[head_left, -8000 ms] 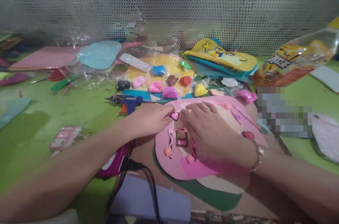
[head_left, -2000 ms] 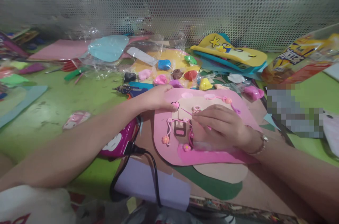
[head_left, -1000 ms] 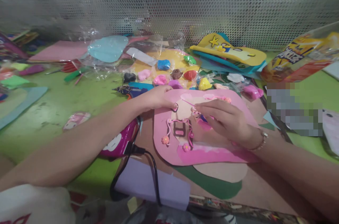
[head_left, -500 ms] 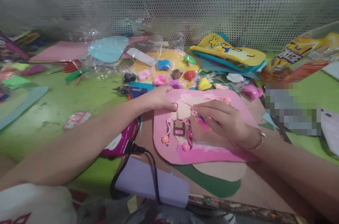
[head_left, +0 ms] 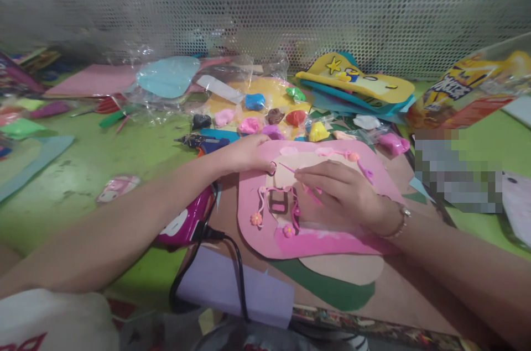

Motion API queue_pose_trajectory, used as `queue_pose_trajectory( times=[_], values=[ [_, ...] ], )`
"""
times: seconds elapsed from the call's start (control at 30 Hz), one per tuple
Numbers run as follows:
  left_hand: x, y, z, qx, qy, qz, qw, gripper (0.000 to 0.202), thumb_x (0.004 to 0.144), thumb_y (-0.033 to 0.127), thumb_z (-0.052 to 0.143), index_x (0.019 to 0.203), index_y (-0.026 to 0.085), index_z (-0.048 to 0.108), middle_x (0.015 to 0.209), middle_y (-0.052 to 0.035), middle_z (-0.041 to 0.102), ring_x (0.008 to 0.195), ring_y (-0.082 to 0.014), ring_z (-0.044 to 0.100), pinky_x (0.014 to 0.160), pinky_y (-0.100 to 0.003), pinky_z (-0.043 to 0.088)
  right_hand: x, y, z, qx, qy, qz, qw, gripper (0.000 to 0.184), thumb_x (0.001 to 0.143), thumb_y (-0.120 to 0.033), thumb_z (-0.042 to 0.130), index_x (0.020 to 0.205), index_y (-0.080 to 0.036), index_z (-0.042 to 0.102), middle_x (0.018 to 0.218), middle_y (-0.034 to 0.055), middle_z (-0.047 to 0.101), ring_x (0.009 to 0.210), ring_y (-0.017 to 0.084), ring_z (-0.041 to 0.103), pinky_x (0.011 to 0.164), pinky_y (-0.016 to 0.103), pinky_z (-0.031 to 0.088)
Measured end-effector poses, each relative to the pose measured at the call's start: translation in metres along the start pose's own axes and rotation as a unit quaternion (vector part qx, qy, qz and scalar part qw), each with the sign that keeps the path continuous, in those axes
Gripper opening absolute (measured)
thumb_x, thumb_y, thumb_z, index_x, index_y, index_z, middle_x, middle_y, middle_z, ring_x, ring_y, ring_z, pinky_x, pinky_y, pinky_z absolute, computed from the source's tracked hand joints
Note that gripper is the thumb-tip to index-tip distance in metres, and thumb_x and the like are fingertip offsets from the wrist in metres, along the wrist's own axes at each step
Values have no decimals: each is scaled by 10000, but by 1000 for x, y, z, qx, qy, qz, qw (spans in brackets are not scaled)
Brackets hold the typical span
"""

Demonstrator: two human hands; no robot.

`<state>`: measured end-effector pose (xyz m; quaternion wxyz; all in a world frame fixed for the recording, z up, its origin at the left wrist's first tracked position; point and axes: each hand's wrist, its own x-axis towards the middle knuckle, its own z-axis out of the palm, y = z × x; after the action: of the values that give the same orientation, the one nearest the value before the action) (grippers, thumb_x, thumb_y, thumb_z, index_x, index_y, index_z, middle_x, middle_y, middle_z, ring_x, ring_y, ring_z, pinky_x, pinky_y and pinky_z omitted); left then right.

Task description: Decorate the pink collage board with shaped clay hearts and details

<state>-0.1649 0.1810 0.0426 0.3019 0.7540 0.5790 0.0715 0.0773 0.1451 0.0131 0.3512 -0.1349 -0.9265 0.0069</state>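
Observation:
A pink rounded foam board (head_left: 257, 243), trimmed with clay flowers and wavy strands, lies in front of me. My left hand (head_left: 251, 155) grips its far left edge, thumb on top beside a small dark ring shape. Over the board's middle, my right hand (head_left: 342, 188) pinches a thin pink stick (head_left: 286, 167), whose tip points left toward a cream patch. Below that patch sits a brown square frame (head_left: 279, 202) with a pink centre. An orange flower (head_left: 256, 219) and a pink flower (head_left: 289, 231) end the strands nearby. The right hand hides part of the decoration.
Several bagged clay lumps, such as a blue one (head_left: 254, 101), lie behind the board. A glue gun (head_left: 207, 143) rests left, near a magenta case (head_left: 186, 224) and black cable (head_left: 240, 268). A yellow foam piece (head_left: 360, 85) and snack bag (head_left: 464, 91) stand farther right.
My right hand has shifted slightly left and down, carrying the thin pink stick closer to my left thumb. My left hand keeps its grip on the board's edge.

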Motion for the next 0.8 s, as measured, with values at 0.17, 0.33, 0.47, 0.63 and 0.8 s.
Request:
queue_pose_trajectory(
  times=[0.17,0.33,0.47,0.63,0.8],
  values=[
    [-4,-6,-2,4,-18,7,1000,702,567,395,760,1200,191,535,1156,-69,619,1031,-286,589,777,-303,462,0,1,2,7,0,-7,1000,247,886,-109,503,1120,-121,584,1034,140,692,946,187,657,792,347,581],
    [-5,-2,-5,-6,-29,13,999,541,651,468,697,1099,190,574,1115,-54,633,1016,-269,594,784,-303,456,-2,2,-1,-8,-25,-31,999,263,908,-123,473,1150,-93,571,1073,155,683,971,208,645,799,368,565],
    [-3,3,-4,-10,-19,16,1000,520,658,438,689,1105,195,585,1144,-53,632,1042,-275,584,814,-312,452,-2,2,-2,-24,-35,-41,998,266,909,-84,459,1146,-78,579,1085,150,685,961,216,637,792,370,548],
    [-3,-3,-4,-10,-25,21,999,679,616,455,725,1221,205,545,1216,-67,608,1076,-289,576,839,-322,457,0,2,-2,-38,-26,-40,998,238,906,-82,471,1106,-79,600,1058,131,698,931,199,633,780,353,540],
    [-5,-7,-4,-21,-20,35,999,741,624,437,731,1297,227,502,1269,-61,585,1139,-284,552,903,-320,436,3,0,-5,-59,-38,-52,996,260,908,-93,473,1134,-82,602,1089,122,703,932,207,641,774,369,542]
  ],
)
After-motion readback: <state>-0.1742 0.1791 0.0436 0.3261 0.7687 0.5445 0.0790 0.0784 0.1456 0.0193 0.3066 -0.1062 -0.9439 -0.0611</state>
